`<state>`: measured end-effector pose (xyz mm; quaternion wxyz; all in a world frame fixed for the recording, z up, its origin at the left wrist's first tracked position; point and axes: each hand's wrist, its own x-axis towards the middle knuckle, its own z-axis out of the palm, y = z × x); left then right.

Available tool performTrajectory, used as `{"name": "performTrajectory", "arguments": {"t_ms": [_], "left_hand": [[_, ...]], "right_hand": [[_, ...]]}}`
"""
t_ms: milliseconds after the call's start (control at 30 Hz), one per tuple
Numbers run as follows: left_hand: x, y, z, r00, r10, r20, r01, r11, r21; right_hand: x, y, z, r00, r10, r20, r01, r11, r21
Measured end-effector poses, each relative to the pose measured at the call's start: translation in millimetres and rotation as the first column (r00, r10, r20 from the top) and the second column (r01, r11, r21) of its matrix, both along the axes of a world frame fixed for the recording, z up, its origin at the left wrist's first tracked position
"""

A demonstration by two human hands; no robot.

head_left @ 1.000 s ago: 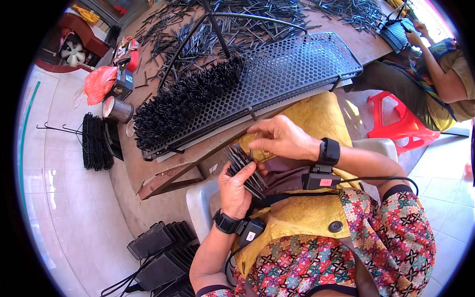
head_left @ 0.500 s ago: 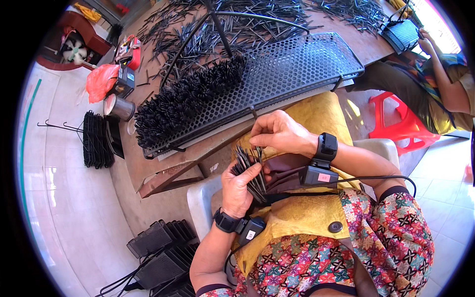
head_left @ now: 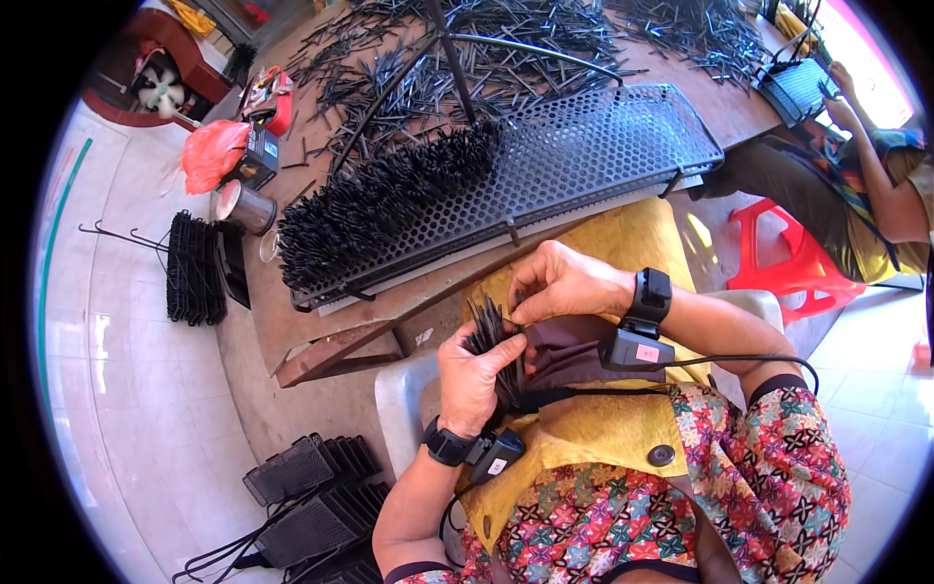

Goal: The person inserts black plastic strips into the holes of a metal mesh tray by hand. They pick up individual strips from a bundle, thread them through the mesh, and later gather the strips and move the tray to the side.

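Observation:
My left hand [head_left: 469, 378] is closed around a bundle of thin dark sticks [head_left: 493, 331], its thumb pressed across them. The sticks' ends fan out above the fingers. Close against the bundle's right side, my right hand [head_left: 559, 287] is pinched, with thumb and forefinger together; whatever lies between its fingertips is too small to make out. Beyond my hands, on the table, is a perforated black metal rack [head_left: 584, 156] with a frame handle. Many black sticks [head_left: 389, 204] stand packed upright in its left part, while bare holes show on the right.
Loose black sticks [head_left: 486, 49] are heaped across the table [head_left: 292, 336]. A metal can [head_left: 248, 208] and a red plastic bag [head_left: 214, 156] sit at its left edge. More black racks [head_left: 311, 521] stack on the floor. Another person sits far right, by a red stool [head_left: 778, 258].
My right hand has come down a little, nearer the bundle. The left hand keeps its hold. The whole view has shifted slightly.

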<state>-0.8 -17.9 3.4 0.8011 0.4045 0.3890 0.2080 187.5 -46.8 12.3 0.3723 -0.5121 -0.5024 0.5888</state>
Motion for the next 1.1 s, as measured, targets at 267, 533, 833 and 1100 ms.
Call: {"name": "performTrajectory", "arguments": {"t_ms": [267,533,833,1100], "left_hand": [[-4.1,7.8,-2.7,0.976,0.121,0.184,-0.1,0.988,-0.121],[-8.2,17.3,-12.0,0.93,0.296,0.216,-0.242,0.939,-0.242],[-10.6,19.0,-12.8,0.946,0.257,0.2,-0.216,0.955,-0.204],[-11.0,19.5,-13.5,0.951,0.242,0.194,-0.206,0.96,-0.189]], "right_hand": [[20.6,4.5,23.6,0.941,-0.33,-0.079,0.338,0.933,0.127],[6.5,47.3,44.7,0.674,-0.725,-0.144,0.726,0.614,0.309],[-12.1,83.4,5.9,0.635,-0.773,0.012,0.592,0.496,0.635],[-21.0,99.0,31.7,0.649,-0.669,0.361,0.12,0.559,0.821]]}}
